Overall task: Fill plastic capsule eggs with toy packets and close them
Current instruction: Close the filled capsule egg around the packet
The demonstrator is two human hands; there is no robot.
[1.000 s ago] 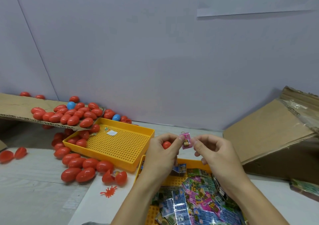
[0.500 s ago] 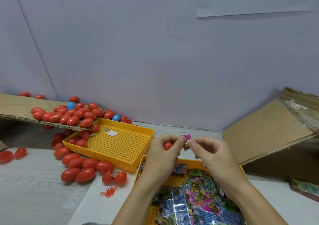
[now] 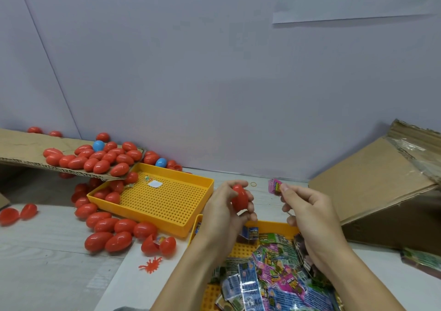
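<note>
My left hand (image 3: 223, 211) grips a red capsule egg (image 3: 239, 199) above the table, its fingers curled round it. To its right, my right hand (image 3: 307, 211) pinches a small folded pink toy packet (image 3: 275, 186) between thumb and forefinger, a short gap away from the egg. Below both hands a yellow tray (image 3: 269, 226) holds several colourful toy packets (image 3: 274, 277). An open red egg (image 3: 158, 245) with something inside lies on the table to the left.
An empty perforated yellow tray (image 3: 157, 199) sits left of my hands. Several red eggs (image 3: 107, 229) lie around it, more on a cardboard sheet (image 3: 21, 150) with a blue egg (image 3: 98, 145). A cardboard box (image 3: 381, 184) stands right. A red splat toy (image 3: 151, 264) lies near.
My hands have drawn apart: the right hand took the pink packet to the right, and the left hand turned so the whole red egg now shows.
</note>
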